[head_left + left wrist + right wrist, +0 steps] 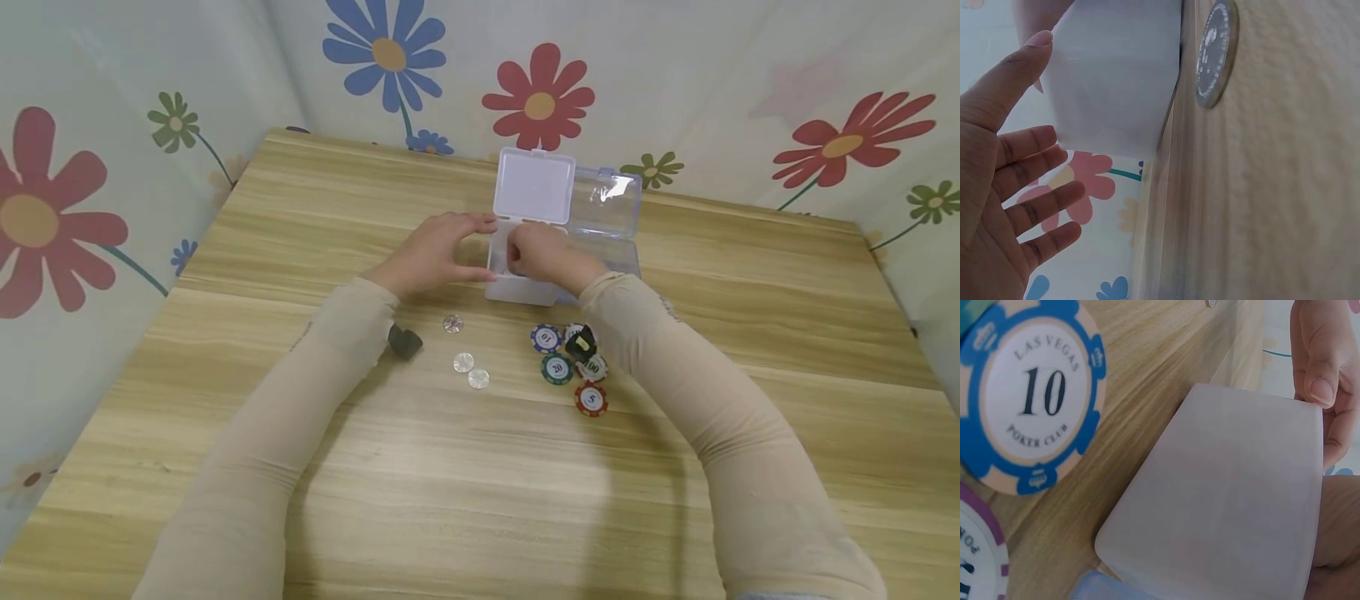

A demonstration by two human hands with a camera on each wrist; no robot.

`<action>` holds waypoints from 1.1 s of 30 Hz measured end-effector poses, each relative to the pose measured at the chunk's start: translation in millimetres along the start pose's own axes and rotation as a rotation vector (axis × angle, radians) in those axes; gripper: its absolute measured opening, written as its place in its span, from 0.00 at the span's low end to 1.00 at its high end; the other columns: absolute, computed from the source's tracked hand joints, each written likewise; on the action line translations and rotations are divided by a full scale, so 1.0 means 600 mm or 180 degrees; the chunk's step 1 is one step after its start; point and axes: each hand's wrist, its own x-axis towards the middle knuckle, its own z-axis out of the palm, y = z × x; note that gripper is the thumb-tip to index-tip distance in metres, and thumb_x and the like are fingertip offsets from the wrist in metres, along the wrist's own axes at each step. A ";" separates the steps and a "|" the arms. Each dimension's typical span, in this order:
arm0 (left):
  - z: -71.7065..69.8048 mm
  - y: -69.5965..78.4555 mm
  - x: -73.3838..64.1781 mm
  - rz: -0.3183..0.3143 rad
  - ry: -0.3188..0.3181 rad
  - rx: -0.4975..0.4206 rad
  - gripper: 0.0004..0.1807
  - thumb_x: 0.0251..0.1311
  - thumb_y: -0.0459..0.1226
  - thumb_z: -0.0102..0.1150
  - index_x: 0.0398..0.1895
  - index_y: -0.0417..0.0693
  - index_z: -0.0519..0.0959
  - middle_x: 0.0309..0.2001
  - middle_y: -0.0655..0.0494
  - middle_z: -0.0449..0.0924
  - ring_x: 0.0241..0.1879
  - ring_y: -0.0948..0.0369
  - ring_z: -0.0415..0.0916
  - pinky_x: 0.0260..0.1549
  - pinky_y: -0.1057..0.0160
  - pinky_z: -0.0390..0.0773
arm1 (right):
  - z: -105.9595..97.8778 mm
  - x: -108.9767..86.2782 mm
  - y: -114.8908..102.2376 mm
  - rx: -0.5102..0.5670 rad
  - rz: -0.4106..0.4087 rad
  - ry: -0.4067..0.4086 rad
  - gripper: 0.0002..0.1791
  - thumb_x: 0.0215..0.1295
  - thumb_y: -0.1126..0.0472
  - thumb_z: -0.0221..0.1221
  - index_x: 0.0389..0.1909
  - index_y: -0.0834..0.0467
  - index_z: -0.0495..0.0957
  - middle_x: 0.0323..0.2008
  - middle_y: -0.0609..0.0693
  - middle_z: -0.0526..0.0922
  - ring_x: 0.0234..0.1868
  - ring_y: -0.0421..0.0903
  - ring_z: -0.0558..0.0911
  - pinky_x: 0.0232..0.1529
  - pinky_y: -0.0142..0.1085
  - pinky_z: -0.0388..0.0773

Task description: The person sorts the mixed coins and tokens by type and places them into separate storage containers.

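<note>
A small white plastic box (521,291) stands at the back of the table, its lid (533,185) raised. At its left side, my left hand (430,254) spreads thumb and fingers. In the left wrist view, the thumb (1017,65) meets the edge of the box wall (1113,75) and the other fingers are extended. My right hand (546,252) reaches down into the box from the right with bent fingers. Its fingertips are hidden, and I cannot tell whether they hold anything.
A clear blue-tinted box (611,248) with a raised lid adjoins the white one. Three silver coins, including one coin (453,323), lie in front on the left. Several poker chips, such as a red chip (592,399) and a blue 10 chip (1038,394), lie near my right forearm.
</note>
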 end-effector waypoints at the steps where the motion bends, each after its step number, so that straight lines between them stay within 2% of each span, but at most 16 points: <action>1: 0.000 0.000 0.000 -0.0002 0.0005 0.0001 0.41 0.53 0.55 0.67 0.67 0.47 0.68 0.72 0.56 0.63 0.72 0.56 0.58 0.73 0.52 0.54 | 0.000 0.000 0.000 -0.0006 0.0003 0.0002 0.05 0.62 0.63 0.57 0.33 0.60 0.81 0.36 0.54 0.82 0.37 0.48 0.76 0.41 0.41 0.75; 10: 0.001 -0.003 0.002 -0.0007 0.0007 0.0006 0.41 0.52 0.55 0.67 0.68 0.48 0.68 0.72 0.56 0.63 0.72 0.56 0.58 0.73 0.53 0.54 | 0.000 0.001 -0.003 0.0020 0.0116 -0.0063 0.05 0.63 0.62 0.59 0.34 0.60 0.80 0.37 0.54 0.81 0.38 0.49 0.77 0.43 0.41 0.76; 19: 0.000 -0.001 0.001 -0.0023 -0.0025 0.0006 0.41 0.53 0.55 0.67 0.68 0.48 0.68 0.72 0.56 0.63 0.73 0.56 0.57 0.73 0.52 0.54 | -0.001 -0.001 -0.002 0.0048 0.0086 -0.0045 0.06 0.63 0.63 0.58 0.36 0.60 0.80 0.40 0.55 0.83 0.41 0.51 0.78 0.48 0.43 0.77; 33: 0.002 -0.004 0.002 -0.0025 0.0000 -0.0024 0.41 0.52 0.55 0.67 0.68 0.47 0.68 0.72 0.56 0.63 0.72 0.56 0.58 0.73 0.52 0.55 | -0.012 -0.017 0.005 0.0303 0.0013 0.0232 0.07 0.66 0.63 0.57 0.40 0.61 0.80 0.43 0.58 0.84 0.44 0.54 0.80 0.50 0.44 0.77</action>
